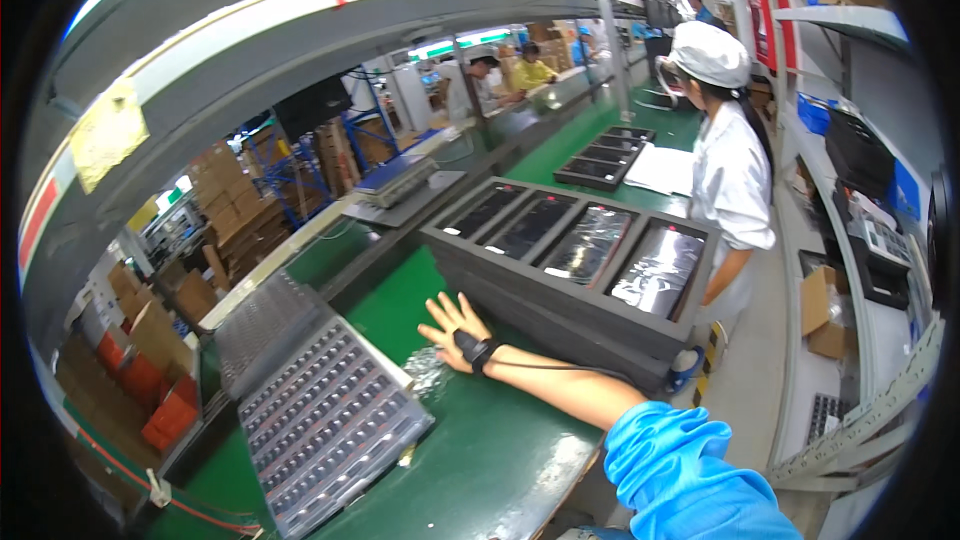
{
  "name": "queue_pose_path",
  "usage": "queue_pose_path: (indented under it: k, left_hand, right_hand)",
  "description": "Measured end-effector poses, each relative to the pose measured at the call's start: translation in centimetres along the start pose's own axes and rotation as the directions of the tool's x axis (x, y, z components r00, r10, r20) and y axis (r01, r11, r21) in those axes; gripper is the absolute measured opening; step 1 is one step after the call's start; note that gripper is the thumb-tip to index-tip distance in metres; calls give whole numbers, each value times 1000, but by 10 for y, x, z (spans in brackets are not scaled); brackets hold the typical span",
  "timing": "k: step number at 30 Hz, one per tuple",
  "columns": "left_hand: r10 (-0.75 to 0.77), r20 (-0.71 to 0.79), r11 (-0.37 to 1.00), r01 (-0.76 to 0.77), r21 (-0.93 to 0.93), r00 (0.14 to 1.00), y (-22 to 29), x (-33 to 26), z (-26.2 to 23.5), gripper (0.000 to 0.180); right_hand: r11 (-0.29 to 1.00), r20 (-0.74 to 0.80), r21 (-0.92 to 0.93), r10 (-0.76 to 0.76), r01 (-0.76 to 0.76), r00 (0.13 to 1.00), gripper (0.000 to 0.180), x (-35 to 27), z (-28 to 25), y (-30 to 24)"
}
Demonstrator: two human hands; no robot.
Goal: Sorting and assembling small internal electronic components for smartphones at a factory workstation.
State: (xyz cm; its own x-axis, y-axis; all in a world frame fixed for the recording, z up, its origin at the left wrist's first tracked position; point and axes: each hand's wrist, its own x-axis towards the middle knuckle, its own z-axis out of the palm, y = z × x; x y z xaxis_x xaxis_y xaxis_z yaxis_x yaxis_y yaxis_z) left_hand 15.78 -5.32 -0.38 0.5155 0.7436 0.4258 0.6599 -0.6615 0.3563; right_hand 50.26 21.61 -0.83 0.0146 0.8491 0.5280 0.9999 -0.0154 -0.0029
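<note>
My right hand (pixel 455 332) reaches over the green bench (pixel 480 460), fingers spread, with a black strap and cable at the wrist. Nothing shows in its grasp. Beside it lies crumpled clear plastic (pixel 428 374); whether the hand touches it I cannot tell. To its left is a clear plastic tray (pixel 330 420) with rows of small dark parts, and another such tray (pixel 268 325) lies behind. On the right rises a stack of black foam trays (pixel 560 290); the top one holds flat dark panels (pixel 590 242), some covered in shiny film. My left hand is out of view.
A co-worker in a white coat and cap (pixel 735 155) stands beyond the foam stack. Farther along are another black tray of panels (pixel 605 157) and white sheets (pixel 662 170). Overhead runs a pale beam (pixel 300 15); metal shelving (pixel 830 190) lines the right.
</note>
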Motion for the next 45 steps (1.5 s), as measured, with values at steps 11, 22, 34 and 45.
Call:
queue_pose_path:
  k: [11,22,34,45]
  left_hand:
    - [47,-32,990,-42,136,998,3,-13,25,18]
    - [205,140,979,-202,-40,969,21,33,32,20]
    - [-288,-465,360,544,758,838,-148,-40,-134,62]
    - [-620,-730,-40,918,395,288,-331,-198,-181,63]
  right_hand:
    - [943,-19,303,153,-140,988,50,-19,63,36]
    - [968,-67,218,142,-125,988,43,-14,48,26]
    - [979,-317,187,-23,86,948,18,-17,46,6]
    - [977,43,213,-34,24,999,40,-27,28,12]
